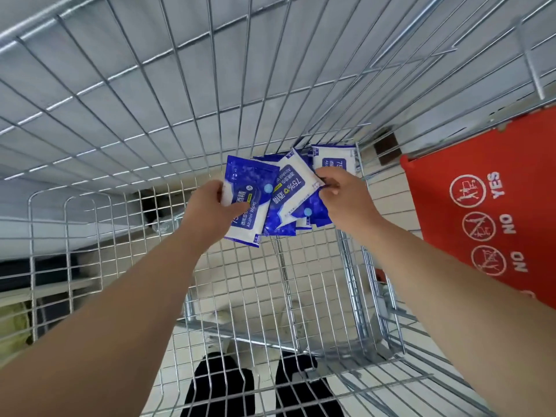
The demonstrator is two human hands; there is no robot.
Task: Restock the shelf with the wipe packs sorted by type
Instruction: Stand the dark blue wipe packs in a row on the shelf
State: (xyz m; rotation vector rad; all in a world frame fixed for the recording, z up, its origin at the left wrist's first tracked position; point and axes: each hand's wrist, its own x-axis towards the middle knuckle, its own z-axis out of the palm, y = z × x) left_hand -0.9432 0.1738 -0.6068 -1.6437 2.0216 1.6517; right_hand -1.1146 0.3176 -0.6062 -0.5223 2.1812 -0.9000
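Down in the wire cart (301, 266), the left hand (210, 210) pinches one soft, slippery alcohol-wipe pack (248, 203) by its edge while, at three o'clock, the right hand (346, 195) closes on another pack (293, 188) from the heap (332, 159).

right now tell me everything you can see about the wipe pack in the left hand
The alcohol wipes pack is a flat, soft plastic pouch, deep blue on top fading to white below, printed "Alcohol Wipes" with a round blue sticker. It looks sealed. It tilts slightly, held inside the wire cart by the left hand, thumb across its face. Its right edge overlaps the neighbouring packs.
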